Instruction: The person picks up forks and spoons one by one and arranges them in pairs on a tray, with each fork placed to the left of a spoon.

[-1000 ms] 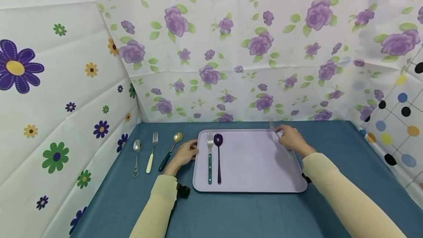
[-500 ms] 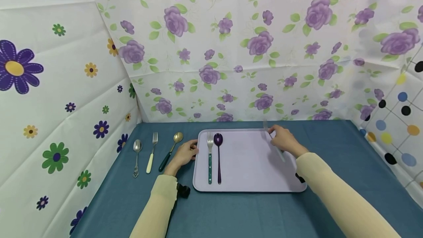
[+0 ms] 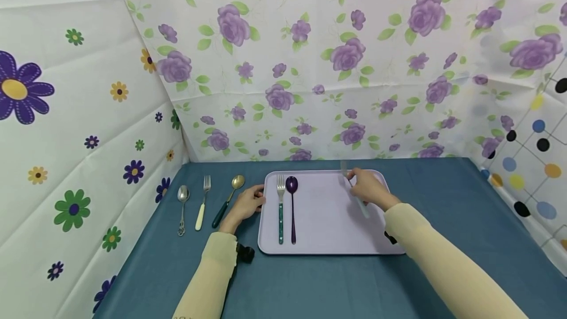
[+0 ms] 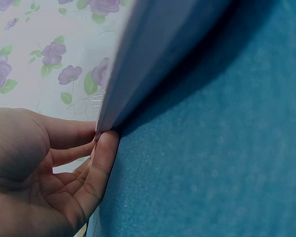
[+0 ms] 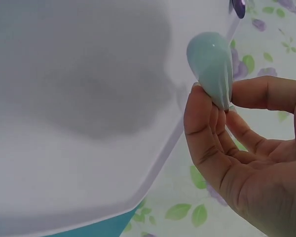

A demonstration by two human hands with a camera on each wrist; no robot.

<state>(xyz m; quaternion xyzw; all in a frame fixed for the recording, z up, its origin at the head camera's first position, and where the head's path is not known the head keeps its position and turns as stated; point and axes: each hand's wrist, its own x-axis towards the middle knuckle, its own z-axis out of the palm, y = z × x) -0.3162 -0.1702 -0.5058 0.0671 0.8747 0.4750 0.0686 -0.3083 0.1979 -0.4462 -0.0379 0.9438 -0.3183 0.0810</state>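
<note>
Over the right part of the pale lilac tray [image 3: 328, 240], my right hand [image 3: 371, 188] pinches a fork with a pale mint handle [image 5: 210, 64] between thumb and fingers. The fork is held above the tray, its faint tined end towards the back wall. On the tray's left side lie a fork with a green handle [image 3: 281, 210] and a dark purple spoon [image 3: 293, 210], parallel to each other. My left hand [image 3: 247, 203] grips the tray's left edge; in the left wrist view its thumb and fingers [image 4: 104, 155] pinch the rim from both sides.
Left of the tray, on the blue tablecloth [image 3: 310, 284], lie a silver spoon [image 3: 182, 210], a fork with a cream handle [image 3: 203, 206] and a gold spoon with a dark green handle [image 3: 228, 203]. Flower-patterned sheets [image 3: 305, 73] stand behind and beside the table.
My right hand has moved left over the tray, carrying the mint-handled fork. My left hand stays at the tray's left edge. The head view has shifted slightly.
</note>
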